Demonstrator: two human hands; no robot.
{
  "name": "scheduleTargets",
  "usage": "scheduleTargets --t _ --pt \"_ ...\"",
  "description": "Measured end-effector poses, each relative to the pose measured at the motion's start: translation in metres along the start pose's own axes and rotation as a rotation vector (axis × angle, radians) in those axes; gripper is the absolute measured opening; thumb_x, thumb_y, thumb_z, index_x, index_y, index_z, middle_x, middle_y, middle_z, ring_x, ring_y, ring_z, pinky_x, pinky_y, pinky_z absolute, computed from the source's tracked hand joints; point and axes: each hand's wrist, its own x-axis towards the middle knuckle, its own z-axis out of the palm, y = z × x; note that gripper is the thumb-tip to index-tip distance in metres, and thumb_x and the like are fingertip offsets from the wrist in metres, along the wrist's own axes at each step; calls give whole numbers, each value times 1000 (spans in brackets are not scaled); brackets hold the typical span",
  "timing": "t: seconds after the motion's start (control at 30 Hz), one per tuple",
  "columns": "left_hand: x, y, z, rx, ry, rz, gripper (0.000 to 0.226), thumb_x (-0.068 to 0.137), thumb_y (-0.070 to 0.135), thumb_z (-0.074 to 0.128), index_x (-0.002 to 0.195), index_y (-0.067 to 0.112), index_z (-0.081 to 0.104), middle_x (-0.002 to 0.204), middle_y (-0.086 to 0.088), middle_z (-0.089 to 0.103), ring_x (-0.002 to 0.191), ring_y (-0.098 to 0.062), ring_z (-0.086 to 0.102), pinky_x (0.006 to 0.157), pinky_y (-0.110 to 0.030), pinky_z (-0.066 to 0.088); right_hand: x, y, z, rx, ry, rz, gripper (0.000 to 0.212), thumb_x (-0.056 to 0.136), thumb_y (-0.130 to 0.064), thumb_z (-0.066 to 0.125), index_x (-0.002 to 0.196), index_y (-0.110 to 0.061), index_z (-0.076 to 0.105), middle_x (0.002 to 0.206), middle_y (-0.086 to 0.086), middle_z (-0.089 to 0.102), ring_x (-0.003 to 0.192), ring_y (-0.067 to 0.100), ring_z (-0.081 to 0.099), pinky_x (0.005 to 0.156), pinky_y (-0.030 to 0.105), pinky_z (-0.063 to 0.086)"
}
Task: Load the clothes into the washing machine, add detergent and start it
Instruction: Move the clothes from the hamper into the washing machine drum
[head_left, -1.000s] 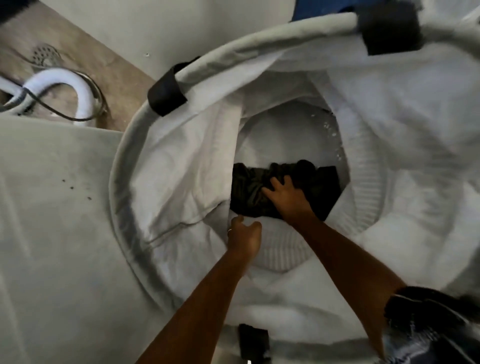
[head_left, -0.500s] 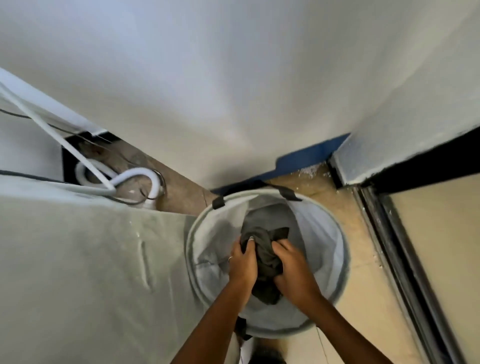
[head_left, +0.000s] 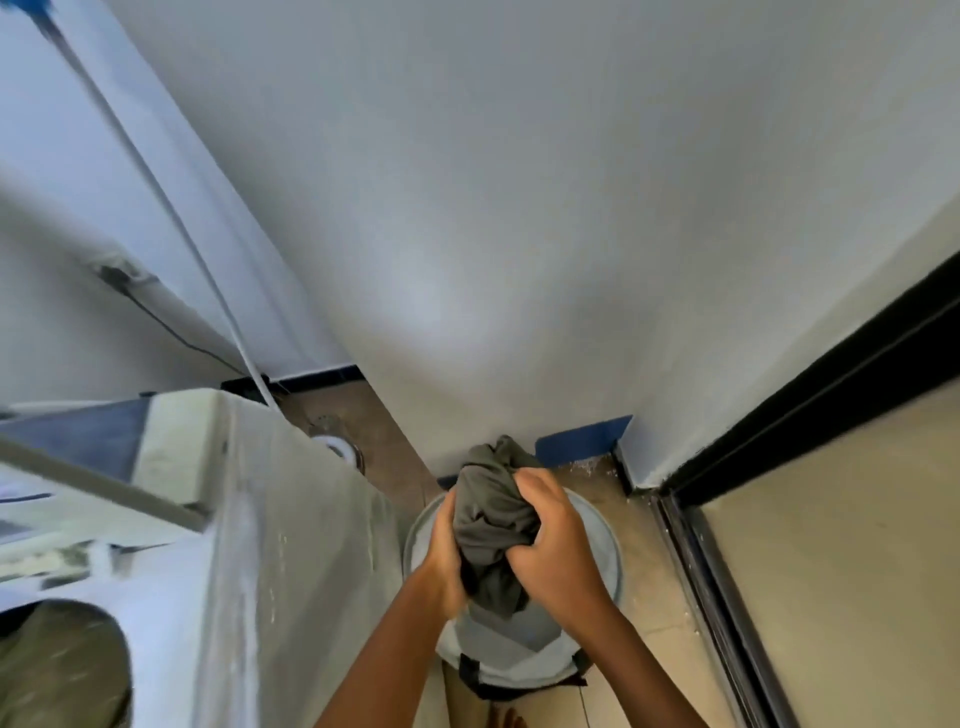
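White top-loading washing machine (head_left: 244, 561) at left, drum mouth low-left, well apart from the load. Round pale fabric laundry hamper (head_left: 605, 545) beneath. Bunched dark grey garment (head_left: 491, 519) above hamper, clutched between right hand (head_left: 553, 540) and left hand (head_left: 447, 551), fingers curled in; left nearer machine.

I face a white wall (head_left: 519, 208) with a blue baseboard (head_left: 582, 441). Beige floor tiles (head_left: 660, 571) lie under me, and a black door frame (head_left: 831, 395) runs along my right.

Head view, steeply downward, close above laundry basket (head_left: 597, 525)
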Motion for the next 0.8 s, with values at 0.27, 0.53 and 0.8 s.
scheduleTargets --t 0.27,0.53,0.8 --pt "-127 25 7 -361 -262 49 46 96 44 37 102 7 63 84 -16 74 96 -28 59 71 -38 58 -37 -122 -2 68 70 -119 51 72 8 46 106 -29 54 106 -18 51 105 -2 51 97 11 37" --pt "-229 52 -46 -364 -472 130 53 91 45 44 84 5 78 94 -16 73 80 -26 73 66 -34 59 -108 -224 30 158 194 -232 60 76 17 48 105 -35 56 108 -8 59 98 -1 57 87 10 46" --pt "-338 85 -162 -276 -550 190 50 91 45 46 113 6 68 114 -17 68 111 -28 61 95 -38 50 -189 -315 119 204 145 -315 49 80 16 50 113 -19 60 109 0 63 98 6 62 93 22 49"
